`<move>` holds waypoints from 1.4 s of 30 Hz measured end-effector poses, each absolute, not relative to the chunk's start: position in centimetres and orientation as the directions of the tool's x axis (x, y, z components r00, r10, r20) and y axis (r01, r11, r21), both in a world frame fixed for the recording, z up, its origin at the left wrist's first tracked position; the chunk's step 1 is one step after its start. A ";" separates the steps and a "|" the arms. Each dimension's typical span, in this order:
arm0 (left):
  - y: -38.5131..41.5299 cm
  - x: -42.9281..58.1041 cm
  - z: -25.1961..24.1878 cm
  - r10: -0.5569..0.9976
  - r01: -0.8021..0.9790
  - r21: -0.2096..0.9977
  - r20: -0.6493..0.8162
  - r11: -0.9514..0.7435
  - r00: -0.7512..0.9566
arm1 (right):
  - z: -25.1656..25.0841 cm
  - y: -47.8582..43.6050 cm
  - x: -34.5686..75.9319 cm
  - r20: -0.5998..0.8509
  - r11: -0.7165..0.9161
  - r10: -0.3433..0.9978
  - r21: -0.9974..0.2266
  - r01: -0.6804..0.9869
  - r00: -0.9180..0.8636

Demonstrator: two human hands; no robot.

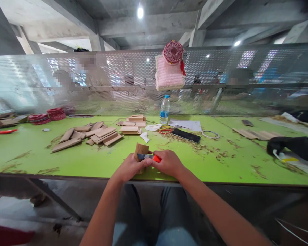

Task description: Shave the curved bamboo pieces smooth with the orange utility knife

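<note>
My left hand is wrapped round a small brown wooden piece, which stands up above the fingers near the table's front edge. In my right hand is a utility knife with an orange-red handle. Its dark blade lies across the wooden piece, pointing left. The left thumb rests close to the blade and meets the right hand. The lower part of the wooden piece is hidden by my fingers. Beyond my hands, a heap of flat wooden pieces lies to the left, with a neater stack beside it.
The green table carries scattered shavings. A water bottle, a black phone and paper stand or lie ahead. Red coils are at far left, black cloth at right. A perforated metal screen closes the back.
</note>
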State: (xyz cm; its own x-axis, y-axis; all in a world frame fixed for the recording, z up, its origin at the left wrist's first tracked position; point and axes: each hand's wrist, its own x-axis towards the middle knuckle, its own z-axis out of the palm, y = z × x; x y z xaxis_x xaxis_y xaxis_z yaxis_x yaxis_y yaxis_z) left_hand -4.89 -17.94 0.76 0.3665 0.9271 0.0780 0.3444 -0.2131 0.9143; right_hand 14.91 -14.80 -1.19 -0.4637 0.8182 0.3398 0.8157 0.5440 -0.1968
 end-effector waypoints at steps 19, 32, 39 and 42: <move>-17.6 -4.8 -0.1 0.944 0.125 0.990 0.019 -0.063 0.330 | -0.8 -15.0 14.7 0.397 0.454 0.857 -0.281 0.846 -0.328; -18.2 -4.6 0.9 0.947 0.236 0.962 0.059 -0.139 0.317 | -1.2 -14.6 14.4 0.319 0.525 0.832 -0.192 0.829 -0.454; -18.1 -4.7 0.6 0.944 0.184 0.974 0.067 -0.132 0.324 | -0.9 -15.3 14.6 0.343 0.568 0.805 -0.206 0.797 -0.485; -18.1 -4.7 0.6 0.951 0.151 0.982 0.062 -0.112 0.303 | -0.8 -15.7 14.7 0.367 0.609 0.778 -0.242 0.755 -0.510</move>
State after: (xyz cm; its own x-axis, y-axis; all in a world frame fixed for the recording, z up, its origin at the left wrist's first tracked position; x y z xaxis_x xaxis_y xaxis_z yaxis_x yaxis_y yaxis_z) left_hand -4.67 -18.12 0.55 0.3035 0.9508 0.0618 0.1515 -0.1122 0.9821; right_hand 14.69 -15.65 -0.76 -0.5104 0.7778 0.3667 0.7551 0.6094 -0.2418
